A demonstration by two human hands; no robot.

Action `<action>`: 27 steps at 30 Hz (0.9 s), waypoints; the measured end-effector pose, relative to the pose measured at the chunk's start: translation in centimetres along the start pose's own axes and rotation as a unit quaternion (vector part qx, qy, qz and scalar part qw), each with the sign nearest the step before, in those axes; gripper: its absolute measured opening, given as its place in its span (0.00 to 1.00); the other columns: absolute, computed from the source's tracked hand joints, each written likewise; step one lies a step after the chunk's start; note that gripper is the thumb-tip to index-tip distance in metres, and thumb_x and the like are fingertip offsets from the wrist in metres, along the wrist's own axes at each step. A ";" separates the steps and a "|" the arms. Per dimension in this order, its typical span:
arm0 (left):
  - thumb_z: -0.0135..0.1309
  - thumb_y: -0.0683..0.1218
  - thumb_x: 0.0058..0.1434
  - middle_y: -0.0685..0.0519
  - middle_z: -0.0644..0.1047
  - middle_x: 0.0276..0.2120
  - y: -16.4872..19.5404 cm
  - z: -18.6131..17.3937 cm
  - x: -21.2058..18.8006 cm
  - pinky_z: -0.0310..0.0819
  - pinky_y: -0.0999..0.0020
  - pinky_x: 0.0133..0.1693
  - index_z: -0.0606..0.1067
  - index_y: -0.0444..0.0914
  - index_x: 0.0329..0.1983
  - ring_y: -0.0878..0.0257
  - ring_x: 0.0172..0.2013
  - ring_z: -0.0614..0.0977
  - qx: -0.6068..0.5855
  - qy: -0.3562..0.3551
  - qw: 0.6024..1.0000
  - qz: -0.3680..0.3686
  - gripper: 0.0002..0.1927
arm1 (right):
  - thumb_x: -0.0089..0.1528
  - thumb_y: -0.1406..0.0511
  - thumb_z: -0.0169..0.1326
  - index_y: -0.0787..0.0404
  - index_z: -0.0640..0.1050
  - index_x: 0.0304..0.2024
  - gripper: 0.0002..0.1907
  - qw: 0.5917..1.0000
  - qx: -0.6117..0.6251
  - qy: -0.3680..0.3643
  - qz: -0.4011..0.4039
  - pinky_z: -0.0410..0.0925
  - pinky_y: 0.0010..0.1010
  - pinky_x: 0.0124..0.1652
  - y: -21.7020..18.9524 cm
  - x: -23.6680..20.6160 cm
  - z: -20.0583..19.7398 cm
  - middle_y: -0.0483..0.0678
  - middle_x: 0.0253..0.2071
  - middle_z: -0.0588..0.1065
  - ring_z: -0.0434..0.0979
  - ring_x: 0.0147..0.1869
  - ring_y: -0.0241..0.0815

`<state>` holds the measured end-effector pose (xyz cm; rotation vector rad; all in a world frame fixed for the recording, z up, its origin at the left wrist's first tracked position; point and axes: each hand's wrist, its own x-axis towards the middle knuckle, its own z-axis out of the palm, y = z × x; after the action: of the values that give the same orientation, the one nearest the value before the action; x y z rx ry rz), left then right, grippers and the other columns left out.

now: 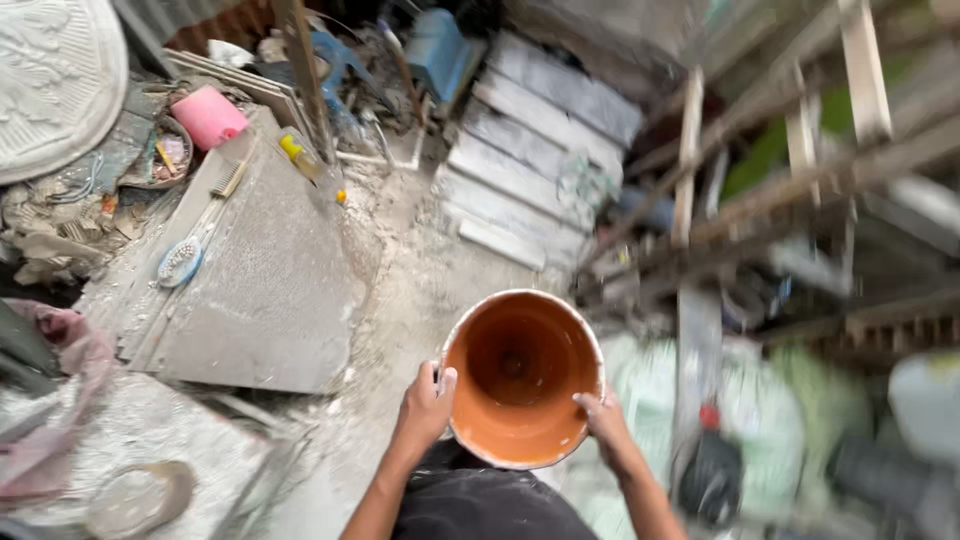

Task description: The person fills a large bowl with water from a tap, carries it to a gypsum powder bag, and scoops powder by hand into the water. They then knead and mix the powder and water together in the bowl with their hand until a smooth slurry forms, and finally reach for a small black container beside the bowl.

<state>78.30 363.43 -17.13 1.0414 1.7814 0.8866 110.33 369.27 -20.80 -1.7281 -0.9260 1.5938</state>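
I hold an orange bucket with a pale, plaster-smeared rim in front of my body, its mouth facing up at me and its inside bare. My left hand grips the rim on the left side, thumb over the edge. On the right side, my right hand clasps the rim. Below the bucket is my dark clothing.
A grey slab lies on the dusty floor at left with a brush and a yellow-capped bottle on it. A pink tub sits further back. Grey planks lean ahead, a wooden frame and sacks fill the right.
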 end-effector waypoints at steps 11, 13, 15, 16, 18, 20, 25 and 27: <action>0.50 0.52 0.65 0.36 0.79 0.28 10.9 -2.2 24.4 0.75 0.47 0.36 0.68 0.37 0.41 0.37 0.34 0.83 -0.045 0.275 0.944 -0.175 0.14 | 0.65 0.61 0.53 0.67 0.69 0.68 0.30 0.950 -0.205 -0.235 0.027 0.68 0.48 0.40 -27.3 33.8 12.6 0.60 0.52 0.76 0.70 0.43 0.55; 0.51 0.51 0.63 0.36 0.79 0.28 10.8 -1.2 30.0 0.75 0.47 0.37 0.67 0.37 0.40 0.37 0.34 0.83 -0.073 0.331 0.909 -0.242 0.13 | 0.63 0.60 0.53 0.64 0.69 0.67 0.30 0.916 -0.213 -0.334 -0.063 0.67 0.38 0.51 -30.2 41.9 17.6 0.53 0.56 0.76 0.72 0.53 0.46; 0.50 0.50 0.65 0.35 0.79 0.29 12.3 2.1 35.2 0.74 0.44 0.37 0.68 0.37 0.43 0.36 0.36 0.82 -0.085 0.393 0.868 -0.292 0.13 | 0.63 0.60 0.54 0.64 0.71 0.64 0.28 0.876 -0.286 -0.382 -0.070 0.66 0.34 0.58 -34.9 48.8 20.4 0.51 0.57 0.78 0.74 0.58 0.43; 0.49 0.50 0.66 0.34 0.79 0.30 12.7 2.4 38.3 0.74 0.43 0.37 0.68 0.37 0.45 0.35 0.37 0.81 -0.082 0.444 0.837 -0.309 0.13 | 0.63 0.60 0.53 0.64 0.71 0.64 0.28 0.853 -0.328 -0.402 -0.063 0.66 0.34 0.58 -37.7 51.7 22.9 0.51 0.57 0.78 0.75 0.58 0.43; 0.48 0.49 0.65 0.36 0.80 0.31 15.0 5.0 43.3 0.79 0.47 0.36 0.67 0.31 0.50 0.38 0.35 0.83 -0.084 0.540 0.794 -0.268 0.18 | 0.63 0.60 0.53 0.63 0.70 0.65 0.29 0.788 -0.399 -0.464 -0.067 0.66 0.35 0.58 -43.1 55.6 27.6 0.52 0.56 0.78 0.75 0.58 0.44; 0.46 0.49 0.67 0.34 0.80 0.33 17.1 6.5 46.0 0.78 0.47 0.39 0.63 0.27 0.59 0.38 0.37 0.83 -0.159 0.538 0.760 -0.328 0.24 | 0.63 0.60 0.53 0.63 0.69 0.65 0.29 0.714 -0.456 -0.524 -0.086 0.66 0.36 0.58 -47.7 56.1 32.8 0.53 0.56 0.78 0.75 0.58 0.45; 0.46 0.52 0.70 0.34 0.79 0.39 20.9 8.0 47.8 0.76 0.43 0.45 0.58 0.31 0.69 0.41 0.43 0.83 -0.183 0.506 0.685 -0.491 0.30 | 0.63 0.60 0.52 0.62 0.67 0.67 0.30 0.529 -0.558 -0.625 -0.134 0.67 0.37 0.58 -45.6 49.8 44.3 0.54 0.56 0.78 0.75 0.58 0.47; 0.42 0.53 0.72 0.39 0.80 0.38 22.2 9.0 47.7 0.77 0.45 0.45 0.59 0.35 0.71 0.46 0.42 0.84 -0.226 0.517 0.644 -0.516 0.28 | 0.63 0.60 0.52 0.62 0.66 0.67 0.31 0.469 -0.580 -0.648 -0.155 0.67 0.38 0.58 -45.2 48.7 45.1 0.55 0.56 0.78 0.76 0.58 0.48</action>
<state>79.80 416.80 -16.53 -1.0746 2.3063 1.0790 62.92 433.90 -16.04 -0.1555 -3.3949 1.9099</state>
